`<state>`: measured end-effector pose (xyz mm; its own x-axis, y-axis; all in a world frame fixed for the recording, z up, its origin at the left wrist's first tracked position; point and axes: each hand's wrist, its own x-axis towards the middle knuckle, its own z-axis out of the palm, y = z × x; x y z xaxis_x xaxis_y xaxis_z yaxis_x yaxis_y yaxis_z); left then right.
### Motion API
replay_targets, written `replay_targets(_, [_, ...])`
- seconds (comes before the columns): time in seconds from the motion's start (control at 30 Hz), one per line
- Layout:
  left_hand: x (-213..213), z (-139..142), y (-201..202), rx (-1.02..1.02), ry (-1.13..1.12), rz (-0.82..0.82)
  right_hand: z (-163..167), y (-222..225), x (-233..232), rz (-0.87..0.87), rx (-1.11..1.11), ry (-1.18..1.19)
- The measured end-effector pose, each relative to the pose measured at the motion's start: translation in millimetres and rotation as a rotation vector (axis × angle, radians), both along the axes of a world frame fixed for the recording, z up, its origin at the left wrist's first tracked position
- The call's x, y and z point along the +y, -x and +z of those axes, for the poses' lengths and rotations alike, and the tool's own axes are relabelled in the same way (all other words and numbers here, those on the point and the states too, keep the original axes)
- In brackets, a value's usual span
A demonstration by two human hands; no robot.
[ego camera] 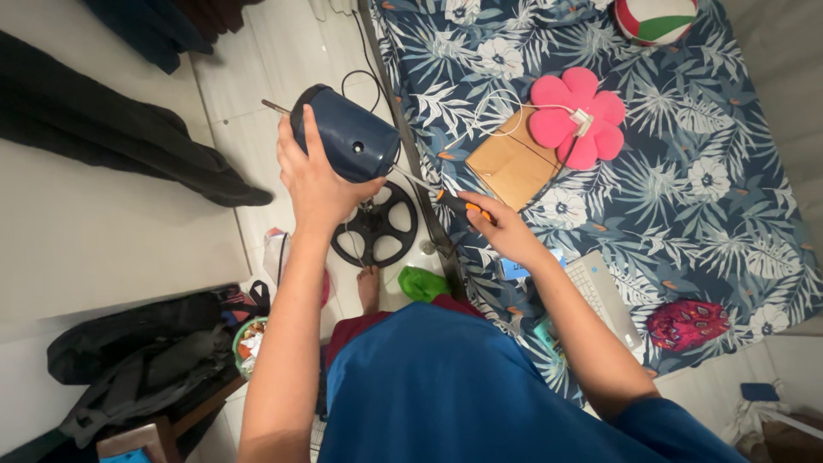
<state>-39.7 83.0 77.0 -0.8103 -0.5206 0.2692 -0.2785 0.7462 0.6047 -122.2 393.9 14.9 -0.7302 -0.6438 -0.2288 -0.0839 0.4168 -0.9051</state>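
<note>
Above the floor beside the bed (686, 171), your left hand (317, 180) grips the dark blue motor housing (347, 137); your right hand (497, 225) clasps a screwdriver (429, 184), its tip seemingly at the housing, needing steady alignment.

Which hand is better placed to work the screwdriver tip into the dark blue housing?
Right. The right hand already grips the orange-handled screwdriver, its shaft pointing at the dark blue housing. The left hand is wrapped around that housing, holding it up.
</note>
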Motion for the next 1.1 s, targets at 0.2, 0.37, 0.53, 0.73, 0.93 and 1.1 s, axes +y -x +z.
replay_targets(0.2, [-1.3, -1.8, 0.1, 0.005, 0.007, 0.0, 31.4, -3.1, -7.7, 0.066, 0.256, -0.041])
replay_targets(0.37, [-1.8, -3.9, 1.8, 0.056, 0.046, -0.012, 48.2, -11.3, -13.9, 0.061, 0.39, -0.009])
replay_targets(0.53, [-1.4, -4.8, 2.3, 0.07, 0.044, -0.008, 46.4, -20.0, -18.1, -0.032, 0.442, 0.055])
replay_targets(0.73, [-3.1, -4.9, 0.7, 0.055, 0.03, -0.01, 45.6, -22.0, -22.7, -0.022, 0.621, 0.055])
replay_targets(0.93, [-8.0, -5.7, 1.0, 0.081, 0.05, -0.016, 53.6, -21.4, -28.7, 0.024, 0.731, -0.02])
replay_targets(1.1, [-6.2, -8.8, 1.4, 0.064, 0.054, -0.026, 53.5, -20.1, -27.0, 0.006, 0.405, -0.051])
